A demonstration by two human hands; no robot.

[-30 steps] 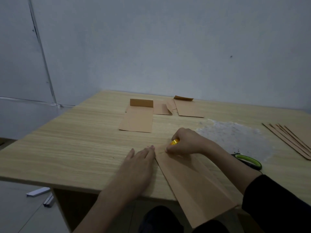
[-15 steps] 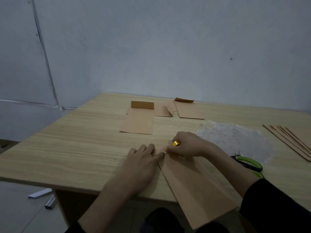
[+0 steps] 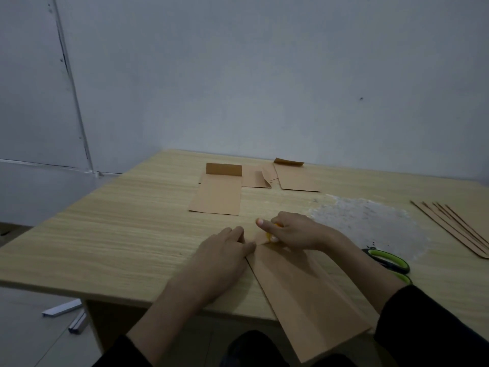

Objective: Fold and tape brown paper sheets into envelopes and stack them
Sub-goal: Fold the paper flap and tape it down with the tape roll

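A folded brown paper sheet (image 3: pixel 307 295) lies slanted over the table's near edge, its lower end hanging past the edge. My left hand (image 3: pixel 222 258) rests on the sheet's top left corner, its fingertips pinching that corner. My right hand (image 3: pixel 288 230) is curled round a small yellow object (image 3: pixel 272 235), likely a tape roll or glue stick, pressed against the sheet's top edge. Most of that object is hidden by my fingers. A finished envelope (image 3: pixel 219 192) with a raised flap lies further back.
More brown pieces (image 3: pixel 296 177) lie near the far edge of the wooden table (image 3: pixel 119 234). Brown strips (image 3: pixel 455 229) are fanned at the right. Green-handled scissors (image 3: pixel 386 260) lie by my right forearm beside a whitish patch (image 3: pixel 367 221). Metal bars (image 3: pixel 68 312) lie on the floor.
My left fingers have curled from flat on the table to pinching the sheet's corner. My right hand has shifted slightly along the top edge, thumb lifted.
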